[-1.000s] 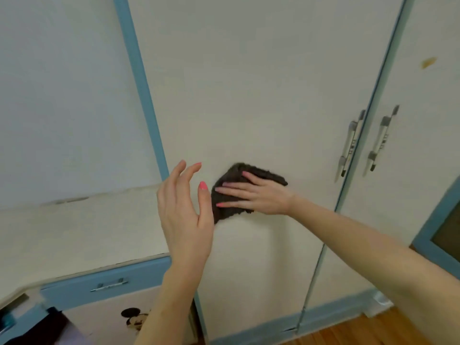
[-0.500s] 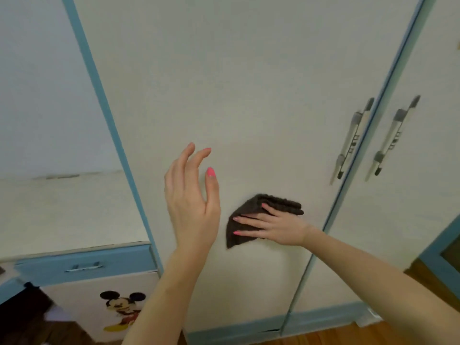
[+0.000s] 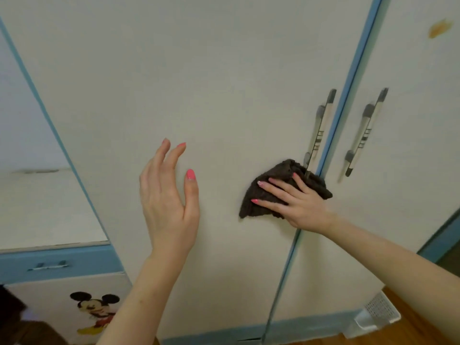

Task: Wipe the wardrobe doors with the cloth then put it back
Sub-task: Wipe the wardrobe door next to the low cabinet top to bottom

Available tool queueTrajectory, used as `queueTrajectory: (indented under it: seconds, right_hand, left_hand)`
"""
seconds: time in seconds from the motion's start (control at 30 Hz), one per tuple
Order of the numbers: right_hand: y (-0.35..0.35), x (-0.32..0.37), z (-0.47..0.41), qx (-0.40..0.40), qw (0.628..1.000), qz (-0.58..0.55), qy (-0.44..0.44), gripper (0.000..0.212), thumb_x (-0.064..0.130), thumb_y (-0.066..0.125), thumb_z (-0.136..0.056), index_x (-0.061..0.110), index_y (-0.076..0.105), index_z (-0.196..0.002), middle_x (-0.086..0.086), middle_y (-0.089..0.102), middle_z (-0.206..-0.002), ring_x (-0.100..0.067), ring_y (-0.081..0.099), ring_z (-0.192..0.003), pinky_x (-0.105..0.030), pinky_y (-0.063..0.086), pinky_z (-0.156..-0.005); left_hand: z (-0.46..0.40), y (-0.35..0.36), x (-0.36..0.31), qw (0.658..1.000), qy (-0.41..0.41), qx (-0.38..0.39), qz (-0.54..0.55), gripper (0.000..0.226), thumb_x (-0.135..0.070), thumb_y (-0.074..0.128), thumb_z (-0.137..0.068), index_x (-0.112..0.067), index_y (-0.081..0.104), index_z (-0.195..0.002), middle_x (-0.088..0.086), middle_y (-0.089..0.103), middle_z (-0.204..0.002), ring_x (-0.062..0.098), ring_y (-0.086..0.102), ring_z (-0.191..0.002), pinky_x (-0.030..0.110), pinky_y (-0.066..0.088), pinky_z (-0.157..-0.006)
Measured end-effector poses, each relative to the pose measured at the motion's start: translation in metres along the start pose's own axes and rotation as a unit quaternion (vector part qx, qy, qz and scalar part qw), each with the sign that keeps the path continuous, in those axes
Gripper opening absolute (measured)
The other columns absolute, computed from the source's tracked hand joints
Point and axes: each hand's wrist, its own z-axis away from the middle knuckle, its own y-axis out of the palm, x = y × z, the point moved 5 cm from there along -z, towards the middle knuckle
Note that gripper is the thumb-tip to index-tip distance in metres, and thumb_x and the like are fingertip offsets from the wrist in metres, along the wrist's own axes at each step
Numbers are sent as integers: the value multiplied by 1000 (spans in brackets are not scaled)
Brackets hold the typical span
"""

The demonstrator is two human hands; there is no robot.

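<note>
Right hand (image 3: 297,204) lay flat on a dark brown cloth (image 3: 281,192), fingers spread, pressing it against the cream wardrobe door (image 3: 211,83) at centre right of the frame. No pinch; the palm and fingers pinned the cloth to the panel. The cloth's upper edge sat at the lower end of that door's handle (image 3: 319,125), just beside the blue strip (image 3: 348,78) that divides the two doors. One corner of the cloth reached across the strip towards the second door (image 3: 423,120).

Left hand (image 3: 169,192) hung at centre frame, empty, fingers loosely apart and slightly curled. Whether its fingertips touched the door could not be told.

Second door at right carried its own handle (image 3: 364,131) and an orange-brown mark (image 3: 439,28) in the upper right corner of the frame. Lower left: a blue drawer front (image 3: 57,260) and a panel with a cartoon mouse picture (image 3: 95,310). A white mesh basket (image 3: 378,312) sat on the wood floor at lower right.

Handling, as judged: the cloth looked soft, thick and limp, folded or bunched into a rough triangle. Probably light. It would slide freely under a flat palm but likely bunch or catch against the handle. For carrying it back, gathering the bulk in a fist seems surer than taking one corner.

Task stage, as judged: wiping under way on the left door; right door not yet reached.
</note>
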Motion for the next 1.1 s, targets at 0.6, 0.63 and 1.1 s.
queueTrajectory:
  seconds: [0.6, 0.63, 1.1]
  right_hand:
    - [-41, -12, -70, -190, 953, 7, 235, 54, 36, 51, -94, 18, 41, -144, -20, 32, -151, -38, 24, -142, -61, 12, -114]
    - [-38, -10, -72, -195, 951, 10, 238, 55, 37, 49, -95, 17, 39, -145, -22, 30, -152, -38, 22, -143, -61, 10, -115]
    - [90, 170, 22, -120, 990, 32, 68, 55, 38, 37, -99, 26, 25, -151, -7, 16, -159, -25, 12, -148, -51, 11, -118]
  left_hand:
    - [54, 20, 63, 989, 125, -81, 12, 40, -26, 38, -94, -17, 46, -133, 7, 39, -144, 26, 36, -130, 33, 24, -109]
    - [59, 23, 69, 988, 128, -81, 5, 41, -28, 37, -94, -18, 46, -133, 6, 39, -145, 26, 35, -130, 30, 22, -109]
    - [142, 55, 131, 970, 200, -111, -82, 47, -43, 30, -91, -29, 43, -134, 1, 35, -148, 21, 22, -140, 52, 27, -108]
